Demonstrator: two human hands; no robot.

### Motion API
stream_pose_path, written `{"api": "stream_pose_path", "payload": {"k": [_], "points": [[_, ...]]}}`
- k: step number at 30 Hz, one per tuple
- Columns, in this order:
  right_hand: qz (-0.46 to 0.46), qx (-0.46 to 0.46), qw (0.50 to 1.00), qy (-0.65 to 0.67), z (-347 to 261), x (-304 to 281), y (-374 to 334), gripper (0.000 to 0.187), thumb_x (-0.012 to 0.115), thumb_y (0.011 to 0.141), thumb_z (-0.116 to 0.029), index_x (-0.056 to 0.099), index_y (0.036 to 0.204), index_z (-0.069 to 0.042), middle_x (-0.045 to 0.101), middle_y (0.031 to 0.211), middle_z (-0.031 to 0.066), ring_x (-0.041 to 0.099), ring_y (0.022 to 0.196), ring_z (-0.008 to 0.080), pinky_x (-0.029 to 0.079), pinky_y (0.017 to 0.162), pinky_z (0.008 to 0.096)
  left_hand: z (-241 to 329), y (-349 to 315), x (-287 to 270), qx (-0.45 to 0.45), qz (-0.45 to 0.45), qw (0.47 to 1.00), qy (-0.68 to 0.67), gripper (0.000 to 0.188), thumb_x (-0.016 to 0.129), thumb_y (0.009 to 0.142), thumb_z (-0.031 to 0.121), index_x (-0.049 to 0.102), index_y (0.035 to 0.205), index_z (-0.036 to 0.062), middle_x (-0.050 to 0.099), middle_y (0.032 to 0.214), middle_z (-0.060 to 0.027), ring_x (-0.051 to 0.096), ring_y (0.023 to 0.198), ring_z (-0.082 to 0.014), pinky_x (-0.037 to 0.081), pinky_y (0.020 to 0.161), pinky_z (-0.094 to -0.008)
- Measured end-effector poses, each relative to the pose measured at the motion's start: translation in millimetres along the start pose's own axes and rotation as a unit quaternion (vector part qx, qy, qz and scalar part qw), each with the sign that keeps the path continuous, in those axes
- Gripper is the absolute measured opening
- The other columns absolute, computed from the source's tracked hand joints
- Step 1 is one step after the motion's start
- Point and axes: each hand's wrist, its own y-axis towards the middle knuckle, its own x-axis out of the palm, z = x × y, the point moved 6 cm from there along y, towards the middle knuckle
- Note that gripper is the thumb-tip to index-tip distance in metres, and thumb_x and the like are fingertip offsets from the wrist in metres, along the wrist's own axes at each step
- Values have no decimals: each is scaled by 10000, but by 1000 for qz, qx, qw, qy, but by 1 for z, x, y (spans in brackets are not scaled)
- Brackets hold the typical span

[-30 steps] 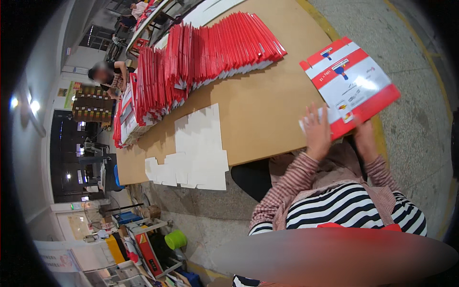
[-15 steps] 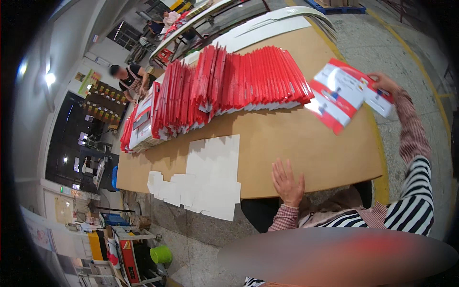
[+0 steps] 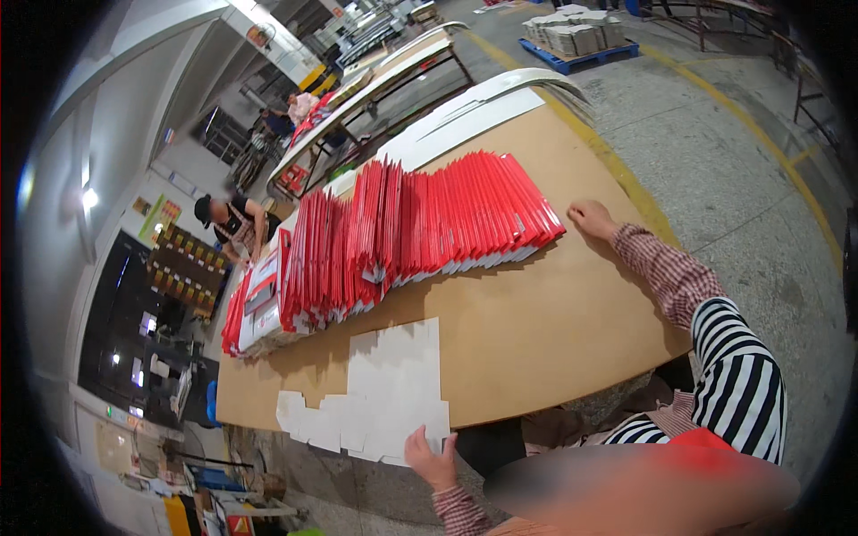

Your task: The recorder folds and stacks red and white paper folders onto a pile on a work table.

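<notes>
My right hand (image 3: 592,220) is just past the right end of a long row of red-and-white flat packages (image 3: 478,210). Its fingers are curled and no package shows in them. The packages stand on edge, leaning close together across the brown tabletop (image 3: 536,326). At the table's near edge, my left hand (image 3: 433,457) is open, fingers apart, by the lower corner of a white cardboard sheet (image 3: 393,380). That sheet has a stepped outline and overhangs the edge. At the row's left end, several packages lie flat in a pile (image 3: 264,320).
Across the table's left end, a co-worker in a dark cap (image 3: 239,228) bends over the pile. White sheets (image 3: 483,116) cover the table's far end. Beyond stand another long table (image 3: 357,103) and a blue pallet (image 3: 581,59) with stacked bundles.
The red-and-white packages in my right hand have left it, and that hand has moved left to the row's end. My left hand has shifted left toward the white sheet. The view has tilted up.
</notes>
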Motion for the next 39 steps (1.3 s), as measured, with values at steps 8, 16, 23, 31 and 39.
{"api": "stream_pose_path", "payload": {"k": [8, 16, 23, 31, 39], "points": [[-139, 29, 971, 194, -39, -33, -97, 213, 611, 811, -179, 660, 952, -28, 657, 838, 113, 626, 753, 185, 492, 702, 313, -53, -7, 18, 163, -77, 978, 110, 284, 684, 736, 197, 595, 961, 49, 605, 880, -132, 578, 822, -315, 464, 694, -415], [-78, -401, 912, 33, -219, -118, -205, 661, 711, 745, -333, 462, 1332, -159, 461, 1323, 100, 439, 1199, 296, 303, 1039, 468, 192, 41, -64, 349, -127, 927, 51, 152, 593, 732, 75, 634, 876, 102, 605, 750, -74, 607, 707, -249, 489, 637, -375], [-77, -263, 962, -8, -92, -155, -282, 102, 656, 677, -87, 621, 753, -146, 635, 870, 5, 587, 892, 213, 389, 869, 433, 317, -44, 20, 474, -212, 846, -121, 749, 746, 704, 346, 431, 1327, 75, 512, 1215, -198, 514, 1096, -351, 454, 874, -401], [-108, -186, 973, -80, -39, -200, -311, 212, 707, 707, -143, 646, 908, -118, 654, 957, 26, 556, 991, 250, 421, 818, 372, 278, -34, 106, 435, -210, 848, -220, 434, 701, 712, 101, 556, 1114, 28, 578, 1067, -145, 540, 958, -308, 458, 802, -375], [-114, 211, 969, 61, -30, -179, -266, 554, 719, 721, -174, 530, 1231, -69, 614, 880, 113, 590, 785, 231, 456, 684, 337, 268, 6, 147, 106, -240, 908, -326, 169, 660, 808, 171, 648, 916, 41, 596, 713, -88, 565, 636, -248, 453, 574, -333]]}}
